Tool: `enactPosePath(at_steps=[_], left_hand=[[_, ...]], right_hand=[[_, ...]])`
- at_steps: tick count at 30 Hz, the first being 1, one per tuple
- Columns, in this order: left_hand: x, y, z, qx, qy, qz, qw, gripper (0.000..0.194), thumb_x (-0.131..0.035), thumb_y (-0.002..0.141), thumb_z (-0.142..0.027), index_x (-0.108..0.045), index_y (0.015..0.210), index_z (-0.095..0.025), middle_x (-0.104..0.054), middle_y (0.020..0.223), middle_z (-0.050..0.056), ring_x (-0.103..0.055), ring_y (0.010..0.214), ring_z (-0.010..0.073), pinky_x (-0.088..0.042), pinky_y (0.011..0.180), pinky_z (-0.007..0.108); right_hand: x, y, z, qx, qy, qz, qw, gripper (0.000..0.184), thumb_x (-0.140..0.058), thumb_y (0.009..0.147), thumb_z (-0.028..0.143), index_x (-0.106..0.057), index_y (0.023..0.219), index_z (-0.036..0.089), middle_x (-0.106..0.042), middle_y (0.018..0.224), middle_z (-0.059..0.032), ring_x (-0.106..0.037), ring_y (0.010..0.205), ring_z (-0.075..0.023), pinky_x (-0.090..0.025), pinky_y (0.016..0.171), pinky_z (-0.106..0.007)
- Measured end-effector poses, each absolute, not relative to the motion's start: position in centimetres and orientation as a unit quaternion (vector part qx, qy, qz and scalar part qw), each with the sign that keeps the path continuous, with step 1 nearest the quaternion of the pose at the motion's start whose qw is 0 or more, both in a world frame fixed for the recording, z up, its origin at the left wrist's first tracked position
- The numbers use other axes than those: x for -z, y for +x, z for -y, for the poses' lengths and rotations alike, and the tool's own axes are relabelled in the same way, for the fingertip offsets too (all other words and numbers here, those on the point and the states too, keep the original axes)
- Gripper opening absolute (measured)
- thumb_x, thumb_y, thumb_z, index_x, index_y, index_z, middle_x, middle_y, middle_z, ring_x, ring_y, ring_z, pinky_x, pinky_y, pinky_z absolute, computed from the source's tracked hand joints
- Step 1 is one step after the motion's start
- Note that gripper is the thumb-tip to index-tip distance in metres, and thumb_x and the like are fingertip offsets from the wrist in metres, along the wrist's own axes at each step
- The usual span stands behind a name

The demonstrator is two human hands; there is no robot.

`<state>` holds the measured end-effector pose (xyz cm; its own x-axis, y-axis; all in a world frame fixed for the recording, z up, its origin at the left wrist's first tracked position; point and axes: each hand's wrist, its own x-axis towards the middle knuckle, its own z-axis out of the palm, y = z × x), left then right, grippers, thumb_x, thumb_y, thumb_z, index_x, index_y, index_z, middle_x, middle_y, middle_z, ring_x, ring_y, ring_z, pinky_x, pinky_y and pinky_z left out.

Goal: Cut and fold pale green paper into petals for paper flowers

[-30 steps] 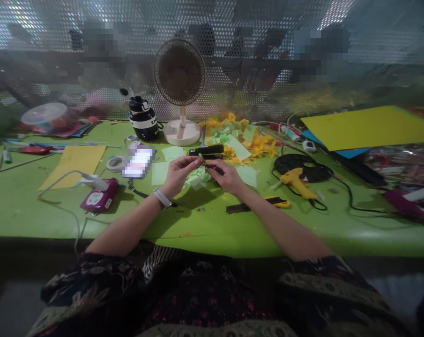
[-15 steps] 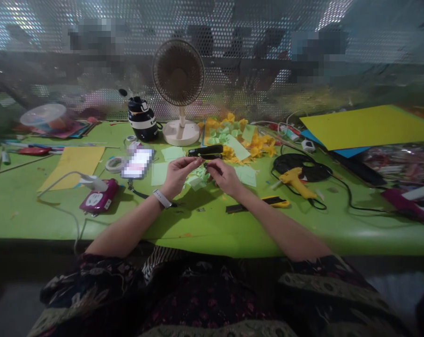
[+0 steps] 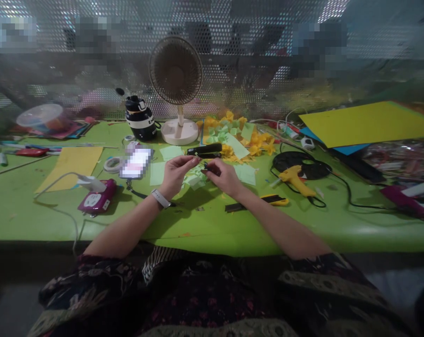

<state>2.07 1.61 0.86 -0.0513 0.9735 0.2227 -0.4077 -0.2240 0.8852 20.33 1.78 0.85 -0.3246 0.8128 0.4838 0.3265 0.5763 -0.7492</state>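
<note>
My left hand (image 3: 179,174), with a pale watch on the wrist, is closed in a pinch at the middle of the table; what sits between the fingertips is too small to name. Close to its right, my right hand (image 3: 223,175) is closed too, with a small dark thing (image 3: 206,166) showing at the fingertips, its kind unclear. Light green paper pieces (image 3: 195,179) lie beneath and between the hands. A black stapler (image 3: 204,150) rests just beyond them. Below my right wrist is a black and yellow utility knife (image 3: 275,200), partly covered by the forearm.
A fan (image 3: 179,133) and a dark bottle (image 3: 141,124) stand at the back, beside yellow paper flowers (image 3: 263,142). On the right lie a yellow glue gun (image 3: 296,180) and yellow sheets (image 3: 366,124). A phone (image 3: 136,163) and a purple power strip (image 3: 98,197) are left.
The view has shifted slightly. My hands stay in nearly the same place, and the small dark thing at my right fingertips shows a little more.
</note>
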Motion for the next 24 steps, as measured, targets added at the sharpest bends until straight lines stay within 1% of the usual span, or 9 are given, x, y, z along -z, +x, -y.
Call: enactPosePath(at_steps=[5, 10, 15, 20, 24], left_hand=[[-0.81, 1.93, -1.7, -0.644, 0.438, -0.314, 0.543, 0.03, -0.094, 0.063, -0.037, -0.079, 0.081, -0.019, -0.08, 0.087, 0.006, -0.075, 0.083, 0.0157, -0.059, 0.09, 0.033], [-1.22, 2.0, -1.53, -0.646, 0.417, -0.31, 0.56, 0.032, -0.095, 0.06, -0.036, -0.079, 0.08, -0.018, -0.08, 0.085, 0.006, -0.076, 0.084, 0.0164, -0.059, 0.094, 0.036], [-1.64, 2.16, -1.46, -0.653, 0.402, -0.321, 0.556, 0.033, -0.096, 0.057, -0.036, -0.078, 0.077, -0.017, -0.079, 0.083, 0.006, -0.076, 0.082, 0.0168, -0.058, 0.096, 0.038], [-1.67, 1.97, -1.64, -0.658, 0.404, -0.31, 0.554, 0.032, -0.096, 0.057, -0.037, -0.078, 0.076, -0.018, -0.079, 0.082, 0.005, -0.075, 0.082, 0.0159, -0.059, 0.095, 0.036], [-1.63, 1.83, -1.67, -0.658, 0.411, -0.317, 0.546, 0.03, -0.095, 0.06, -0.036, -0.077, 0.078, -0.019, -0.079, 0.084, 0.004, -0.075, 0.083, 0.0167, -0.059, 0.094, 0.037]], right_hand=[[-0.74, 20.37, -1.87, -0.246, -0.384, 0.765, 0.453, 0.042, -0.067, 0.087, 0.063, -0.057, 0.086, 0.022, -0.067, 0.078, -0.0041, -0.062, 0.072, -0.0186, -0.05, 0.065, -0.032], [-0.5, 20.55, -2.22, -0.222, -0.389, 0.769, 0.455, 0.041, -0.068, 0.087, 0.061, -0.056, 0.083, 0.022, -0.066, 0.079, -0.0044, -0.061, 0.072, -0.0186, -0.049, 0.065, -0.032], [-0.82, 20.73, -2.13, -0.227, -0.369, 0.787, 0.438, 0.036, -0.065, 0.091, 0.055, -0.061, 0.084, 0.02, -0.068, 0.078, -0.0046, -0.061, 0.069, -0.018, -0.048, 0.065, -0.032], [-1.16, 20.86, -2.05, -0.244, -0.338, 0.811, 0.411, 0.036, -0.059, 0.096, 0.052, -0.069, 0.087, 0.019, -0.069, 0.073, -0.0033, -0.06, 0.062, -0.0159, -0.046, 0.061, -0.03], [-1.18, 20.91, -2.18, -0.226, -0.328, 0.823, 0.404, 0.038, -0.058, 0.097, 0.053, -0.071, 0.087, 0.018, -0.072, 0.078, -0.0054, -0.062, 0.067, -0.0176, -0.047, 0.063, -0.031]])
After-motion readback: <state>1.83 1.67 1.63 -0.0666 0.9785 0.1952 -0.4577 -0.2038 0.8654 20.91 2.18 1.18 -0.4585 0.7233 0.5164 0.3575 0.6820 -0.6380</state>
